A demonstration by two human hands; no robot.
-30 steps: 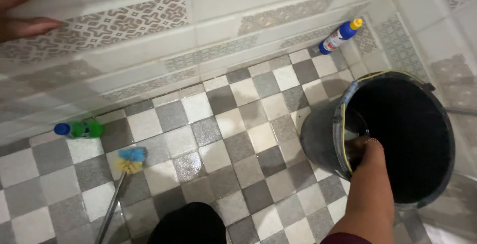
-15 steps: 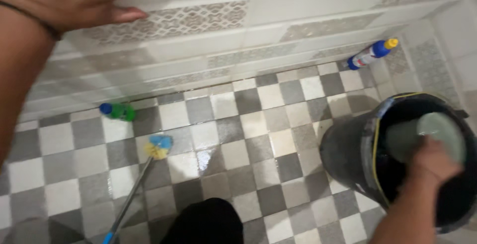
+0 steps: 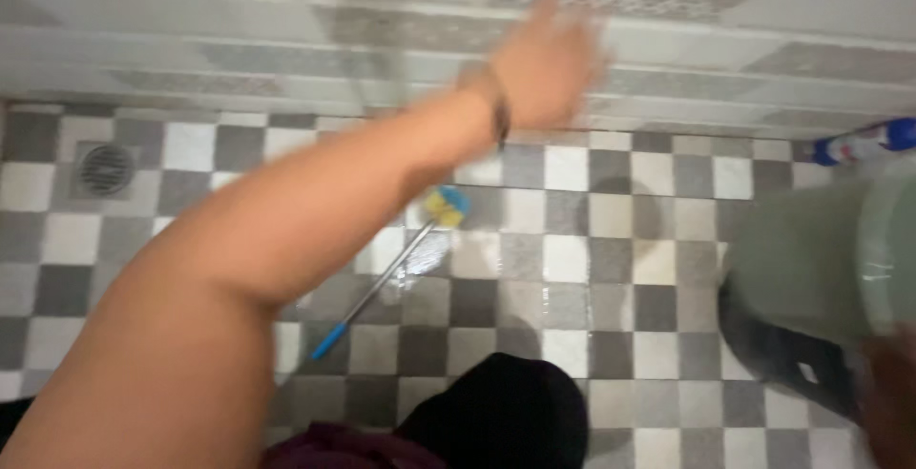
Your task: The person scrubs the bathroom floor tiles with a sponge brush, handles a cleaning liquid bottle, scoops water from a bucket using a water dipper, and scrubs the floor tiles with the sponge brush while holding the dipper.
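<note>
Left hand (image 3: 546,66) spread open against the tiled wall (image 3: 239,40); right hand (image 3: 892,402) too blurred to tell.

Left hand (image 3: 549,68): motion-blurred against the wall, fingers indistinct.
Right hand (image 3: 892,397): blurred, cut off at the corner.
Pale green container (image 3: 821,259): smeared, shape unclear.
Spray bottle (image 3: 863,145): partly hidden.

I see the brush (image 3: 445,206) lying mid-floor, drain (image 3: 105,168) toward the floor's left edge, bottle (image 3: 863,145) at its right edge by the wall (image 3: 286,40).

Grey-and-white checkered floor (image 3: 611,269), pale green scoop (image 3: 821,259), yellow-and-blue brush (image 3: 447,206), blue-and-white bottle (image 3: 863,143)
</note>
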